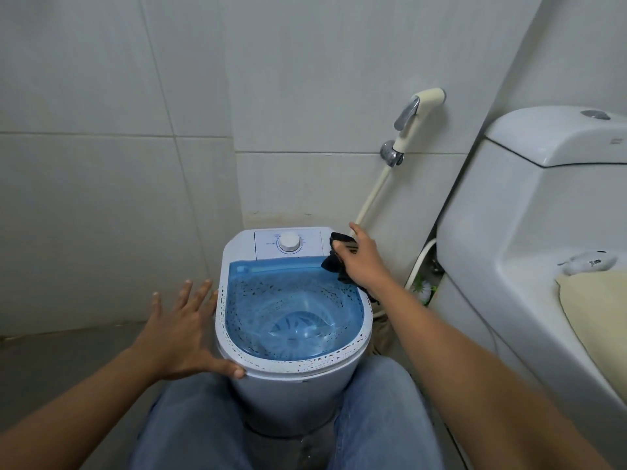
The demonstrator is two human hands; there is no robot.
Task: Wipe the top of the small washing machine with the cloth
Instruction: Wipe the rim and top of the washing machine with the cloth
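Observation:
The small white washing machine (291, 388) stands on the floor between my knees. Its clear blue lid (295, 310) is speckled with dark spots, as is the white rim around it. A white dial (289, 241) sits on the control panel at the back. My right hand (361, 257) presses a black cloth (334, 261) onto the back right corner of the top, beside the panel. My left hand (179, 329) rests with fingers spread against the machine's left side, its thumb on the front rim.
A white toilet (529, 232) stands close on the right, with a cream seat cover. A bidet sprayer (412, 118) hangs on the tiled wall behind, its hose running down past my right hand. Tiled walls close in at the back and left.

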